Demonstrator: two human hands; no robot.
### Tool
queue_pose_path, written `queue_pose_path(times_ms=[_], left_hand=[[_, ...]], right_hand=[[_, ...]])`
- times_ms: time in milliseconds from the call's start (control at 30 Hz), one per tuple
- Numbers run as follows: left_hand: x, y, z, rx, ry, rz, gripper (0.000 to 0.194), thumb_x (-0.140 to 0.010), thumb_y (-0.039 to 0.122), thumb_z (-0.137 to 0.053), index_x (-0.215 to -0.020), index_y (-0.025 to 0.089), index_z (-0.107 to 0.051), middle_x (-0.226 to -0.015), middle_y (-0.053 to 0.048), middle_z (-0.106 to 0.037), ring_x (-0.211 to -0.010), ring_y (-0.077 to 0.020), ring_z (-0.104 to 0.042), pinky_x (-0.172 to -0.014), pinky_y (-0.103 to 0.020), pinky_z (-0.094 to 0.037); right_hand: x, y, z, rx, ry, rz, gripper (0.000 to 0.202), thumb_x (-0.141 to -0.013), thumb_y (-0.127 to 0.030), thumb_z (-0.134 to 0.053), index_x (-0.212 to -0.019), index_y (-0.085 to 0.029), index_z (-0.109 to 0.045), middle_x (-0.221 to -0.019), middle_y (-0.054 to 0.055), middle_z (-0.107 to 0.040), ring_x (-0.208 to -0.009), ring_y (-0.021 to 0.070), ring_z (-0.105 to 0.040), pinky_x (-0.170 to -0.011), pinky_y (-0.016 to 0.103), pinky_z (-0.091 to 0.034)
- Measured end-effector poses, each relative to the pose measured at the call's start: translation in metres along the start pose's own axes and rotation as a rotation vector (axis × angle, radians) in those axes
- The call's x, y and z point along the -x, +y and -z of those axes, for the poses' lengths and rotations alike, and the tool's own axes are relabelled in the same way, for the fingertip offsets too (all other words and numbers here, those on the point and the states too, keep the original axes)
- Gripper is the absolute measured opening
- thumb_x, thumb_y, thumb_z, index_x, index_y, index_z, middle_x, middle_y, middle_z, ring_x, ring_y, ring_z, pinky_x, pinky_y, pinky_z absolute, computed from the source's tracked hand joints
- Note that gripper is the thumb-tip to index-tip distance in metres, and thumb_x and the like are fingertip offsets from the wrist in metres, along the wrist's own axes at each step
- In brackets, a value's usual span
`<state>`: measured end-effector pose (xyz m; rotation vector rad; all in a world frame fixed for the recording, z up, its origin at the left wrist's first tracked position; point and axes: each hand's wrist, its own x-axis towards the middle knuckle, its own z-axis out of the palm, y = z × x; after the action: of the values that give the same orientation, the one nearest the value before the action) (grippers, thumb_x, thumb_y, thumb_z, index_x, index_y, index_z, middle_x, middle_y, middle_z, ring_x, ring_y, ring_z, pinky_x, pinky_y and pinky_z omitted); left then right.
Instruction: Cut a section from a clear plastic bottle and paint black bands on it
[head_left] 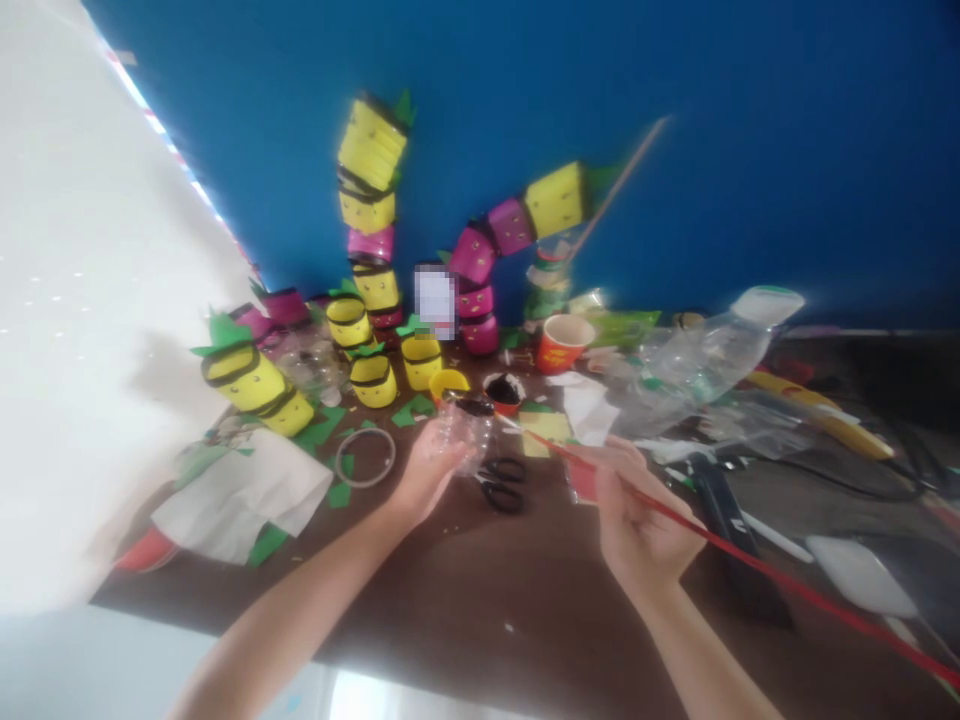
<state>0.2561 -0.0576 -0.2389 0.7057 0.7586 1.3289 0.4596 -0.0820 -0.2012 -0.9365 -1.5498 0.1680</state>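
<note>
My left hand (433, 468) is wrapped round a small clear plastic cup (466, 435) with a dark rim. A long red-handled brush (660, 506) is pinched in my right hand (645, 515), its tip pointing left, close to the cup. Behind the cup stand a small container of dark paint (504, 391) and a yellow cup (449, 384). Black-handled scissors (502, 485) lie just right of my left hand. Under the brush is a yellow paper piece (546, 433), with a red piece (581, 478) beside my right fingers.
Stacked yellow and purple cups with faces (367, 205) rise against the blue wall. A red paper cup (564, 343), clear bottle (720, 345), yellow-handled tool (832, 415) and black glue gun (731, 530) are at right. White paper (244, 495) and a tape ring (365, 457) lie left.
</note>
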Motion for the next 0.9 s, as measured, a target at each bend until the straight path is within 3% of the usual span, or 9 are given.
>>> queue_pose_path(times_ms=[167,333,533,633,800,900], left_hand=[[-0.0002,-0.0002,0.0001,0.01,-0.016,0.003,0.053,-0.058,0.038,-0.084,-0.101,0.018,-0.06,-0.098,-0.005,-0.065,-0.093,-0.0194,-0.062,-0.089,-0.037,-0.045],[0.0003,0.0004,-0.0005,0.015,-0.026,0.0,0.051,-0.061,0.036,-0.083,-0.103,0.018,-0.06,-0.099,-0.005,-0.064,-0.094,-0.0184,-0.062,-0.089,-0.035,-0.046],[0.0017,0.0009,-0.0017,0.027,-0.046,0.005,0.051,-0.059,0.035,-0.084,-0.101,0.018,-0.061,-0.095,-0.004,-0.064,-0.091,-0.0175,-0.061,-0.088,-0.035,-0.045],[0.0027,0.0023,-0.0027,0.025,-0.054,0.016,0.051,-0.061,0.036,-0.083,-0.103,0.018,-0.06,-0.098,-0.005,-0.064,-0.096,-0.0195,-0.061,-0.091,-0.037,-0.044],[0.0025,0.0035,-0.0023,0.056,-0.037,0.013,0.051,-0.063,0.035,-0.082,-0.106,0.019,-0.06,-0.105,-0.005,-0.063,-0.1,-0.0193,-0.06,-0.094,-0.036,-0.043],[0.0014,0.0014,-0.0001,0.045,-0.031,0.015,0.053,-0.06,0.035,-0.083,-0.105,0.019,-0.06,-0.101,-0.004,-0.065,-0.097,-0.019,-0.061,-0.093,-0.037,-0.043]], right_hand=[[-0.001,-0.0024,-0.0004,-0.002,0.002,-0.02,0.022,-0.085,-0.012,-0.054,-0.092,-0.024,-0.071,-0.082,0.002,-0.073,-0.081,0.0209,-0.069,-0.091,0.046,-0.053],[0.0012,0.0006,-0.001,-0.03,0.11,-0.062,0.019,-0.085,-0.015,-0.056,-0.088,-0.025,-0.072,-0.075,0.0,-0.072,-0.075,0.0198,-0.07,-0.091,0.044,-0.053],[0.0046,-0.0008,-0.0044,-0.064,0.03,-0.066,0.02,-0.086,-0.016,-0.056,-0.094,-0.024,-0.072,-0.084,0.002,-0.074,-0.083,0.0208,-0.07,-0.088,0.043,-0.055],[0.0026,0.0004,-0.0048,-0.043,0.054,-0.066,0.02,-0.086,-0.016,-0.056,-0.095,-0.023,-0.072,-0.082,0.003,-0.073,-0.084,0.0217,-0.069,-0.088,0.044,-0.055],[-0.001,0.0039,-0.0015,-0.032,0.159,-0.05,0.019,-0.085,-0.014,-0.056,-0.086,-0.024,-0.072,-0.072,0.0,-0.072,-0.07,0.0188,-0.069,-0.089,0.045,-0.054],[0.0009,0.0023,-0.0007,-0.066,0.137,-0.074,0.019,-0.086,-0.016,-0.056,-0.087,-0.024,-0.073,-0.076,0.001,-0.073,-0.074,0.0202,-0.069,-0.09,0.045,-0.054]])
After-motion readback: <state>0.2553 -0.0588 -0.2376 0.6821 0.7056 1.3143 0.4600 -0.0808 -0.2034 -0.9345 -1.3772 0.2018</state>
